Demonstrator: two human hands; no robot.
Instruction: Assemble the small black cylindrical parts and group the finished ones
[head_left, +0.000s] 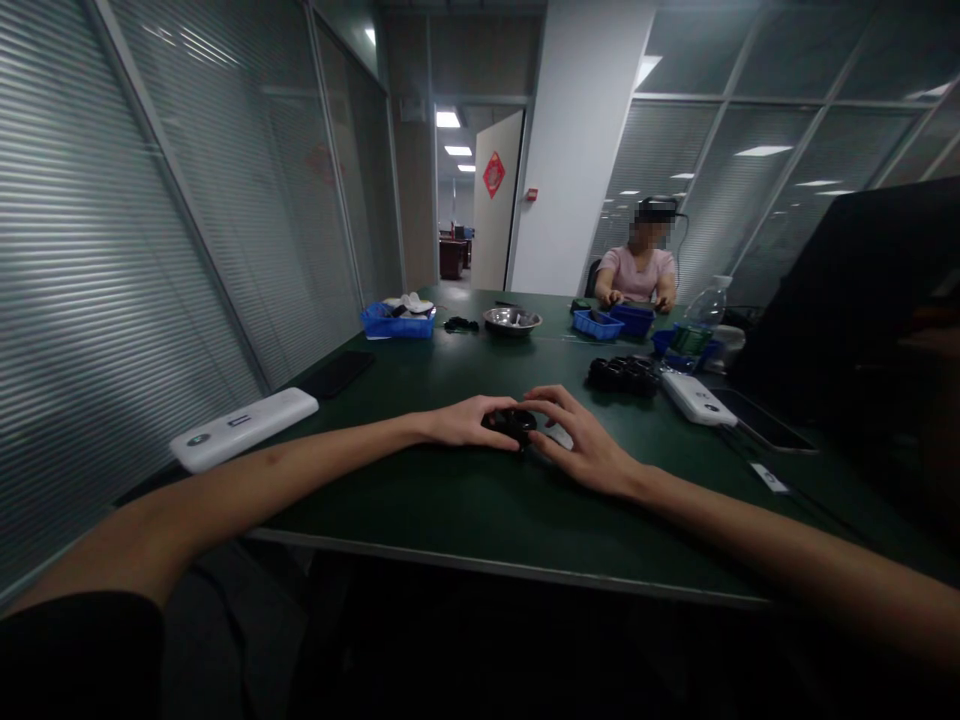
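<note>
A small black part (516, 424), rounded on its right side, sits between my hands over the green table; its exact kind is too dark to tell. My left hand (466, 420) has it pinched between thumb and fingers from the left. From the right, my right hand (583, 442) is curved around the same part, its thumb and fingertips against the edge. Something pale (559, 436) shows beneath the right palm, partly hidden by the fingers.
Beyond my hands are a pile of black parts (622, 375), a metal bowl (512, 320) and a filled blue tray (397, 322). White power banks (244, 428) lie on both sides. A plastic bottle (697, 325) stands right. A person (637, 270) sits across the table.
</note>
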